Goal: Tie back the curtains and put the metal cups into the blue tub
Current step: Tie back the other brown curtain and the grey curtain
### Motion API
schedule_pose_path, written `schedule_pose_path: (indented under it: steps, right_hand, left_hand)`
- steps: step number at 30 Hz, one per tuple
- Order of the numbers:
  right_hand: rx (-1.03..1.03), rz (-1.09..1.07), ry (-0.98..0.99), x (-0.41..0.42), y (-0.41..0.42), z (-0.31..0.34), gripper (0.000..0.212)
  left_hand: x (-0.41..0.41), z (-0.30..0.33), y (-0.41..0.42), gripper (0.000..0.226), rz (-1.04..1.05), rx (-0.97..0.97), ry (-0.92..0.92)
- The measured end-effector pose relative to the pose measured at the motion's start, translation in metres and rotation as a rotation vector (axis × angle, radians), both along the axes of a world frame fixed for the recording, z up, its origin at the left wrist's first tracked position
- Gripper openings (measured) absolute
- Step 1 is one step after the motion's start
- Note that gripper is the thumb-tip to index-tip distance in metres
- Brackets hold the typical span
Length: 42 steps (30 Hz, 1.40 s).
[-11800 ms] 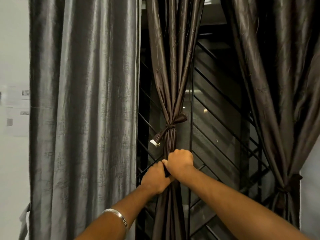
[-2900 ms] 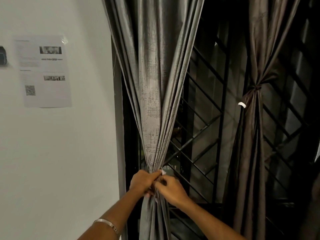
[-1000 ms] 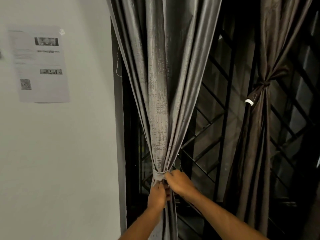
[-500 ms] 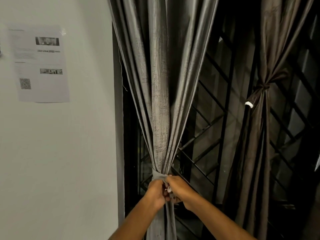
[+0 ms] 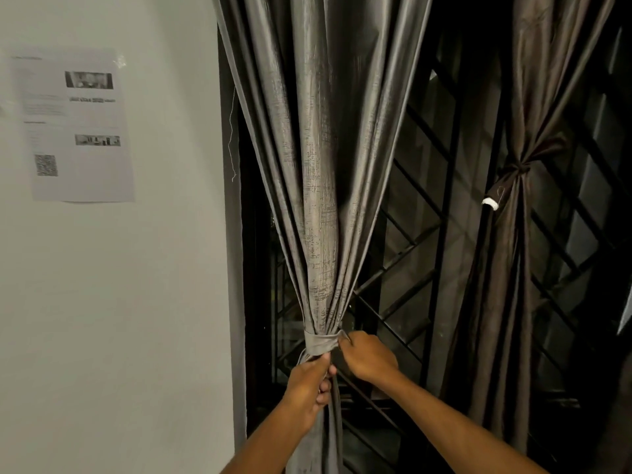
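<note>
- Indoors, from the head camera: a person is gathering the grey curtain (image 5: pixel 321 186) into a tight bunch beside the white wall (image 5: pixel 113 302), with a tie-back band (image 5: pixel 321 344) wrapping around it low down.
- The left hand (image 5: pixel 307 388) is gripping the bunched fabric just below the band, fingers curling round it.
- The right hand (image 5: pixel 366 355) is pinching the band's end at the curtain's right side.
- The second curtain (image 5: pixel 513 268), darker brown, is hanging already knotted to the right, in front of the black window grille (image 5: pixel 420 254).
- A printed sheet (image 5: pixel 75 124) is sticking to the wall at upper left.
</note>
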State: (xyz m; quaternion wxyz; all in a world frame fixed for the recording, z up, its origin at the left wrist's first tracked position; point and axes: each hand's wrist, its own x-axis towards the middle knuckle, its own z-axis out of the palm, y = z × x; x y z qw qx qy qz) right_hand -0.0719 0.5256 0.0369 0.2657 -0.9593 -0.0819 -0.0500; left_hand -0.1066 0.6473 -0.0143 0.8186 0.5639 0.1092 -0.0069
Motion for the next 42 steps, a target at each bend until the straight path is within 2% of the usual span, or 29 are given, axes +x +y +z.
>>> schedule_pose_path:
  steps: [6,10,15,20,23,28,32,36,42]
  right_hand:
    - [-0.027,-0.045,-0.002,0.007,0.004,-0.002,0.043]
    - [0.033,-0.007,-0.048,0.002,0.009,-0.005,0.028]
    - [0.202,0.029,0.035,-0.006,0.007,-0.015,0.015]
    - [0.541,0.194,0.146,-0.038,0.008,-0.017,0.026]
    - [0.55,0.29,0.16,-0.052,0.01,-0.018,0.026]
    - [0.465,0.185,0.16,-0.051,0.003,-0.029,0.027]
    - [0.45,0.086,0.184,-0.041,-0.003,-0.039,0.023]
    - [0.703,0.03,0.413,-0.042,0.0,-0.037,0.013]
    - [1.059,-0.055,0.544,-0.035,0.019,-0.032,0.04]
  left_hand:
    - [-0.012,-0.007,0.006,0.029,0.009,0.113,-0.084]
    - [-0.014,-0.007,0.007,0.017,0.066,0.087,-0.066]
    - [-0.01,-0.008,0.018,0.025,0.084,0.123,-0.079]
    - [-0.001,-0.006,0.024,0.035,0.087,0.076,-0.083]
    - [0.004,-0.005,0.024,0.053,0.072,0.008,-0.116]
    - [0.007,-0.002,0.021,0.037,0.016,-0.01,-0.068]
    - [0.006,-0.005,0.02,0.021,0.055,0.014,-0.024]
    - [0.003,-0.001,0.018,0.02,0.04,0.015,-0.01]
    - [-0.007,0.001,0.023,0.018,0.04,0.017,-0.021]
